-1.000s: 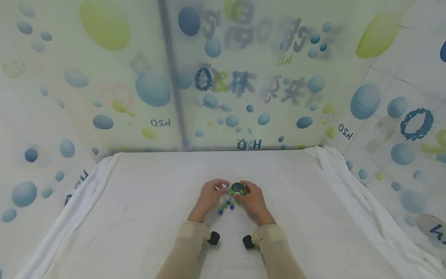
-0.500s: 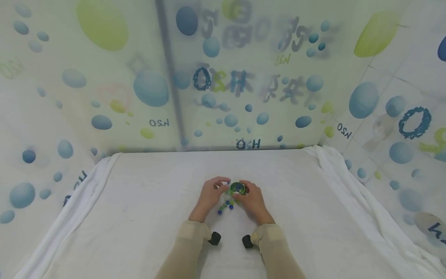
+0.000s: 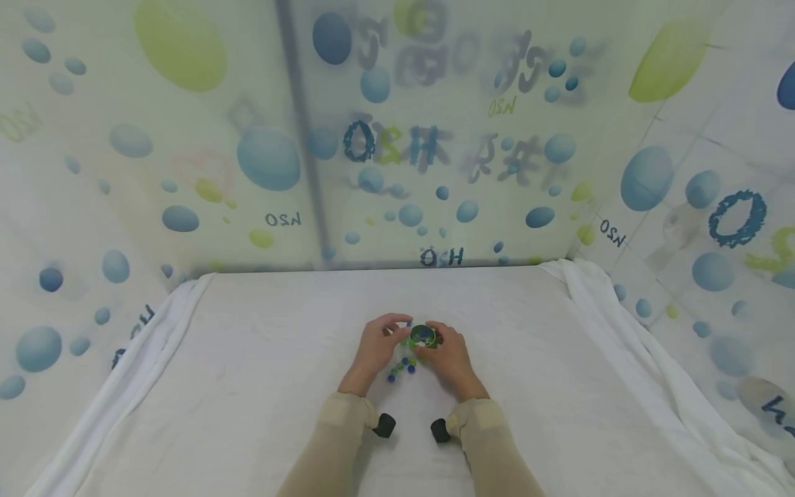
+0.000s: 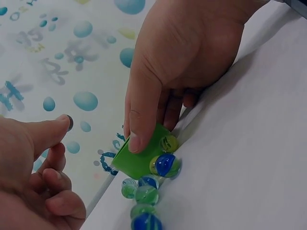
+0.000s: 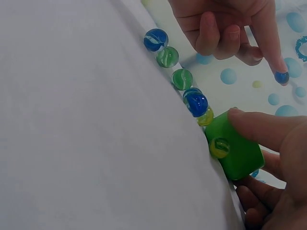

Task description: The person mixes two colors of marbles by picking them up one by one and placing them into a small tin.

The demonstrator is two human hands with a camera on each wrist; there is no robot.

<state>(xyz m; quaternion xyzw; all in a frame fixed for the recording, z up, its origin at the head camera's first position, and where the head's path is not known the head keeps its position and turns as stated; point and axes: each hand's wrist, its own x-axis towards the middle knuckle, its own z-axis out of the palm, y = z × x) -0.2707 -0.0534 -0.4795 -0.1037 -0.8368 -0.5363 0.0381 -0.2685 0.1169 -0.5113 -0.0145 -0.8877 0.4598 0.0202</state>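
Observation:
A blue glass marble [image 5: 282, 77] is pinched at the fingertips of my left hand [image 3: 375, 346], to the left of a small green cup and about level with its rim. My right hand [image 3: 452, 353] grips the cup [image 5: 236, 148] from the right side, thumb along its near wall. The cup stands on the white cloth with its mouth up, and dark blue and green shapes show inside it in the head view. Close in front of it lie several loose marbles: blue ones [image 5: 156, 40], green ones [image 5: 182, 79] and a yellow-green one [image 5: 220, 148] beside the cup wall.
White cloth [image 3: 267, 386] covers the table. Bunched cloth [image 3: 596, 304] runs along the right edge, and more [image 3: 180, 317] along the left. A wall [image 3: 397, 228] with blue and green bubble prints rises behind the table.
My left fingertips have risen slightly with the blue marble, which now shows more plainly between them. The right hand stays around the cup, and the loose marbles lie as before.

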